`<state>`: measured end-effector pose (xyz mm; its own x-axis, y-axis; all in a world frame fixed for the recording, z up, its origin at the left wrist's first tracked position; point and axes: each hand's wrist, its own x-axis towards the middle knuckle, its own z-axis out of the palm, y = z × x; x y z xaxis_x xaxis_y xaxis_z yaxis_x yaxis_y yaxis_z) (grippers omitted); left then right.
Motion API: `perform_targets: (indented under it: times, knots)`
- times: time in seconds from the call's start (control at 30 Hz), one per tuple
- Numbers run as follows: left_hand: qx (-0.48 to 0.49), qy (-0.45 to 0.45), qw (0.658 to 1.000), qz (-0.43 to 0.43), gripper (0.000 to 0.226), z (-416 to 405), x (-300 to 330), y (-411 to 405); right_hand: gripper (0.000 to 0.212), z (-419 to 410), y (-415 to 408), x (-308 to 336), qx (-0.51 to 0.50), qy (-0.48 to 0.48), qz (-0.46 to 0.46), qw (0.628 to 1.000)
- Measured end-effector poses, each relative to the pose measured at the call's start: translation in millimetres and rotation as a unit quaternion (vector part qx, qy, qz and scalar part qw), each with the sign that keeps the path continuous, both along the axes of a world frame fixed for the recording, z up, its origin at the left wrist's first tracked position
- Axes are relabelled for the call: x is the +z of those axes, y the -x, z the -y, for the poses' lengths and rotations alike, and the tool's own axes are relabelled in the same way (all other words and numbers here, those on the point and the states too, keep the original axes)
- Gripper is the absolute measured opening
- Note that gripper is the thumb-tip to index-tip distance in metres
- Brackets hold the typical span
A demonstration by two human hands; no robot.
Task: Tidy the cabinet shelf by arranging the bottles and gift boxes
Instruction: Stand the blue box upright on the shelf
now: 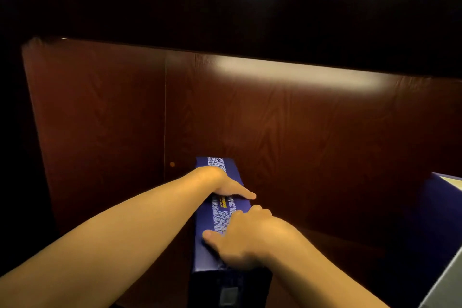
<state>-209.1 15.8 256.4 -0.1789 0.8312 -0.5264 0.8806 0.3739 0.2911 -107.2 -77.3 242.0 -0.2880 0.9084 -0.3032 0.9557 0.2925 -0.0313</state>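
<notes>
A long dark-blue gift box [231, 170] with a white-patterned band and yellow lettering lies flat on the dark wooden cabinet shelf [312, 182], its far end toward the back wall. My left hand [225, 186] rests across the box's top near its middle, fingers pointing right. Nearer to me, my right hand [246, 235] grips the box's right edge, thumb pressed on the top. No bottles are in view.
A second blue box with a pale lid [440, 220] stands at the right edge of the shelf. The red-brown wooden back panel [300, 120] is lit from above. A dark side wall [15, 157] closes the shelf on the left.
</notes>
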Motion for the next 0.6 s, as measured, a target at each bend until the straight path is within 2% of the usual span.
perform_targets:
  times: [0.17, 0.33, 0.37, 0.47, 0.53, 0.6]
  knots:
    - [-0.056, 0.003, 0.998, -0.031, 0.085, -4, 0, -16, 0.067, 17, -16, 4, 0.086, 0.041, -0.069, 0.993]
    - [-0.099, -0.041, 0.992, -0.067, 0.067, -7, -6, -9, 0.043, -7, -53, 15, 0.11, -0.037, -0.196, 0.974]
    - [-0.1, -0.055, 0.991, -0.068, 0.079, -8, -6, -6, 0.039, -18, -61, 19, 0.103, -0.062, -0.205, 0.971]
    - [-0.136, -0.05, 0.986, -0.082, 0.145, -11, -6, 4, 0.043, -54, -79, 30, 0.081, -0.12, -0.185, 0.972]
    - [-0.171, -0.052, 0.981, -0.08, 0.158, -13, -8, 14, 0.052, -75, -84, 34, 0.079, -0.13, -0.174, 0.973]
    - [-0.199, -0.073, 0.974, -0.077, 0.155, -11, -12, 23, 0.068, -94, -84, 34, 0.086, -0.131, -0.172, 0.973]
